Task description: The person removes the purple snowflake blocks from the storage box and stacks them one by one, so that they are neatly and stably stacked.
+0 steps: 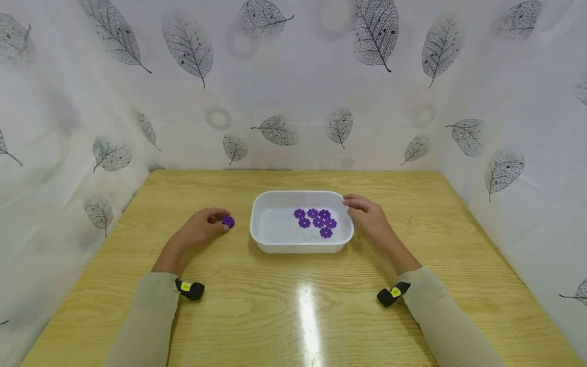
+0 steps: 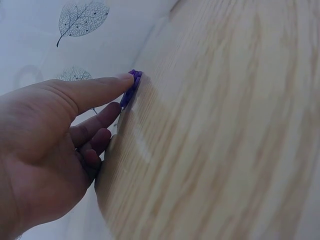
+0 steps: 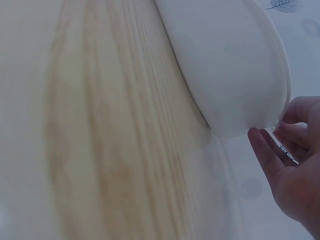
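Note:
In the head view my left hand [image 1: 202,227] is at the left of the table, pinching a purple flower-shaped plastic disc [image 1: 228,221] between thumb and fingers. Seen edge-on in the left wrist view, the purple disc [image 2: 132,89] is at the thumb tip, close over the wood. A white plastic basin [image 1: 300,248] stands at the middle; several purple flower discs [image 1: 318,222] lie flat in its right half. My right hand [image 1: 369,216] holds the basin's right rim near the far corner. In the right wrist view, the thumb presses the outer wall [image 3: 230,75], other fingers at the rim.
The wooden table [image 1: 257,306] runs up to a pale curtain [image 1: 293,92] printed with dark leaves, which hangs along the back and both sides. Each sleeve cuff carries a small black camera, one on the left [image 1: 196,291] and one on the right [image 1: 387,297].

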Demonstrator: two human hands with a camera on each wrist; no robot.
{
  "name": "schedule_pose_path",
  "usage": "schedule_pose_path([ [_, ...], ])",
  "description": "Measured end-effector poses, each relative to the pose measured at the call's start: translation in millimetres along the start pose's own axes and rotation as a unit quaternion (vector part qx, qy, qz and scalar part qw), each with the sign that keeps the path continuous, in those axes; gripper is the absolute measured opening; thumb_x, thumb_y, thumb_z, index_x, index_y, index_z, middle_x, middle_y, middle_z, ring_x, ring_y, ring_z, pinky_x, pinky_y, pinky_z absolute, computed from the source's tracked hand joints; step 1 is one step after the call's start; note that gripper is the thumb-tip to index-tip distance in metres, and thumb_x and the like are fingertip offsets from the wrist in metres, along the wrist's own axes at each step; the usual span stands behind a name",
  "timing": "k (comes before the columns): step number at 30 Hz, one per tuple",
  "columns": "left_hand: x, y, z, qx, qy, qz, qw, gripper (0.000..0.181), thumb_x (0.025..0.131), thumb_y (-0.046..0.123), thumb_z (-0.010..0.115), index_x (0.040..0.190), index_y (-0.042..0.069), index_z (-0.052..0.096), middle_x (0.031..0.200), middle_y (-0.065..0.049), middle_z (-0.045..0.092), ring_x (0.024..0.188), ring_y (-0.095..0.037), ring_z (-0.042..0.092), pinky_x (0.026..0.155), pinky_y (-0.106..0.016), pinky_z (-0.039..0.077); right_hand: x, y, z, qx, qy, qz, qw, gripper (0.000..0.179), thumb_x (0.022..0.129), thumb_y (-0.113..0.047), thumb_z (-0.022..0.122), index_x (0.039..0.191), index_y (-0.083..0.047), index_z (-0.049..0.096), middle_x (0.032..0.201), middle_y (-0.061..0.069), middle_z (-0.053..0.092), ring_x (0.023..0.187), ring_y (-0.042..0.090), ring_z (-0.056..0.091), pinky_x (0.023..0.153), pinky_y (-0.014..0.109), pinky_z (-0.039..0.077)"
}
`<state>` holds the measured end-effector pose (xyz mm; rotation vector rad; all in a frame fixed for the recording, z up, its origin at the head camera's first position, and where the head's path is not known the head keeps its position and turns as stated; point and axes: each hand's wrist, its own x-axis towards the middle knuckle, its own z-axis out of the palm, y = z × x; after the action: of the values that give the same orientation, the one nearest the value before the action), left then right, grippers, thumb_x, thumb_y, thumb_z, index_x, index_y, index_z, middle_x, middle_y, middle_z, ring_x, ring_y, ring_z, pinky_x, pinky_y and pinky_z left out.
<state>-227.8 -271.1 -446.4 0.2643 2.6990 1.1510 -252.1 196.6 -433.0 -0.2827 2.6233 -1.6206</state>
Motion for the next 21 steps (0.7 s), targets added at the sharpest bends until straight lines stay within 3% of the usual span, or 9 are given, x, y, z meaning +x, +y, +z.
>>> schedule_pose_path([
  [13, 1.3, -1.5, 0.2, 0.004, -0.011, 0.003, 0.9999, 0.043, 0.1, 0.019, 0.063, 0.139, 0.001, 0.055, 0.141, -0.023, 0.055, 0.13, -0.042, 0.049, 0.109, -0.061, 0.039, 0.0, -2, 1, 0.002, -0.001, 0.001, 1.0, 0.033, 0.104, -0.02, 0.054, 0.129, -0.004, 0.066, 0.151, 0.006, 0.051, 0.146, 0.028, 0.039, 0.118, 0.046, 0.036],
  [18, 1.2, -1.1, 0.3, 0.008, -0.016, -0.001, 0.9998, 0.044, 0.1, 0.019, 0.063, 0.139, 0.001, 0.055, 0.143, -0.024, 0.054, 0.131, -0.042, 0.048, 0.11, -0.061, 0.038, -7.0, -20, 0, 0.0, -0.012, 0.013, 0.9998, 0.035, 0.105, -0.015, 0.05, 0.133, 0.002, 0.062, 0.154, 0.012, 0.047, 0.148, 0.032, 0.036, 0.119, 0.047, 0.035],
  [21, 1.4, -0.9, 0.2, 0.008, -0.016, 0.0, 0.9998, 0.044, 0.1, 0.018, 0.063, 0.139, 0.001, 0.055, 0.143, -0.024, 0.054, 0.131, -0.042, 0.048, 0.11, -0.061, 0.037, -4.8, -14, 0, 0.001, -0.011, 0.013, 0.9998, 0.035, 0.105, -0.017, 0.051, 0.133, 0.0, 0.062, 0.154, 0.01, 0.047, 0.148, 0.031, 0.036, 0.119, 0.047, 0.035],
])
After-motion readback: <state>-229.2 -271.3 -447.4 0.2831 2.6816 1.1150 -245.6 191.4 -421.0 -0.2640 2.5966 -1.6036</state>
